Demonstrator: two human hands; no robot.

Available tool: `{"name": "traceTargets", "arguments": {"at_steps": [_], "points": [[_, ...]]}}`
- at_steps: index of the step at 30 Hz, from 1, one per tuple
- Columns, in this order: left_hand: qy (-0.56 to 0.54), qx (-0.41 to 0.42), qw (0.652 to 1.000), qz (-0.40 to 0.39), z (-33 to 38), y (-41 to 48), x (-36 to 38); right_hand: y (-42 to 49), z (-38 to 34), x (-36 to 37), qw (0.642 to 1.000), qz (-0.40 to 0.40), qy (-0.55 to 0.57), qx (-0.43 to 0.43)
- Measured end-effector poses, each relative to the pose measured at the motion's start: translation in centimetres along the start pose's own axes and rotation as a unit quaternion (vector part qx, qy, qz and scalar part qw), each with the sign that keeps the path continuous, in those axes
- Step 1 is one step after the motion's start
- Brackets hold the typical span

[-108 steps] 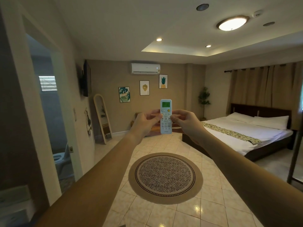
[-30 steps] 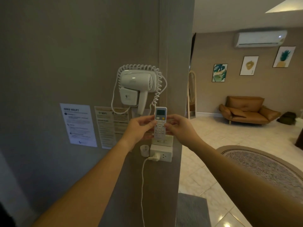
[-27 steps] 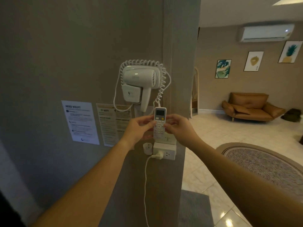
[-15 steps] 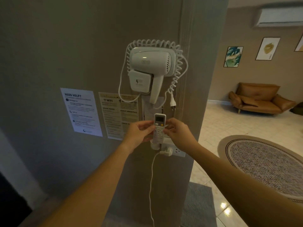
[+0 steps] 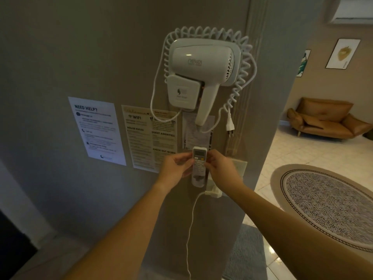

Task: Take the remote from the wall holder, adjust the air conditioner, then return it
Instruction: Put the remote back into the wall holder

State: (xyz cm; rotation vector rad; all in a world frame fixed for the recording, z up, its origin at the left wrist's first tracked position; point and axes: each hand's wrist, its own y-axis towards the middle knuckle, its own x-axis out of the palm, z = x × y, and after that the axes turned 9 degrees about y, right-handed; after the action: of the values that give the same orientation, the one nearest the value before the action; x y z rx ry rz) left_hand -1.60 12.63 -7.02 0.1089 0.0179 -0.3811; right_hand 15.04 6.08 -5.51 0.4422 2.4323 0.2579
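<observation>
The white remote [image 5: 199, 161] with a small screen stands upright against the wall, its lower end inside the clear wall holder [image 5: 198, 181]. My left hand [image 5: 175, 170] pinches the remote's left edge. My right hand [image 5: 221, 168] pinches its right edge. Only a corner of the air conditioner [image 5: 352, 11] shows, at the top right on the far wall.
A white wall-mounted hair dryer [image 5: 201, 71] with a coiled cord hangs just above. Printed notices [image 5: 96, 130] are stuck on the wall to the left. A socket with a white plug and cable [image 5: 212, 193] sits below right of the holder. A round rug [image 5: 327, 205] and brown sofa [image 5: 325, 120] lie to the right.
I turned from facing the air conditioner to the wall and came closer. Both hands lowered the remote until its bottom end entered the holder.
</observation>
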Motion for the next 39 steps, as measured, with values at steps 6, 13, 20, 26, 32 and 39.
{"name": "traceTargets", "arguments": {"at_steps": [6,13,20,26,32,39], "points": [[0.018,0.001,1.000,0.008,-1.0,0.6,0.4,0.3,0.4,0.3,1.000,-0.005,-0.026,-0.002],[0.060,-0.012,0.998,-0.004,-2.6,1.0,0.2,0.8,1.1,1.0,0.997,-0.039,-0.068,0.020],[0.072,-0.034,0.997,-0.010,-2.9,1.2,0.4,1.1,1.3,1.0,0.997,-0.011,-0.069,0.017],[0.061,-0.037,0.997,0.012,-2.0,1.5,0.6,1.3,1.4,0.8,0.998,-0.012,-0.062,0.016],[0.068,-0.061,0.995,0.026,-2.0,1.8,0.8,1.1,1.3,0.8,0.999,-0.001,-0.049,-0.005],[0.124,-0.061,0.989,0.044,-1.6,1.4,1.0,1.2,1.0,0.8,0.998,-0.016,-0.060,0.011]]}}
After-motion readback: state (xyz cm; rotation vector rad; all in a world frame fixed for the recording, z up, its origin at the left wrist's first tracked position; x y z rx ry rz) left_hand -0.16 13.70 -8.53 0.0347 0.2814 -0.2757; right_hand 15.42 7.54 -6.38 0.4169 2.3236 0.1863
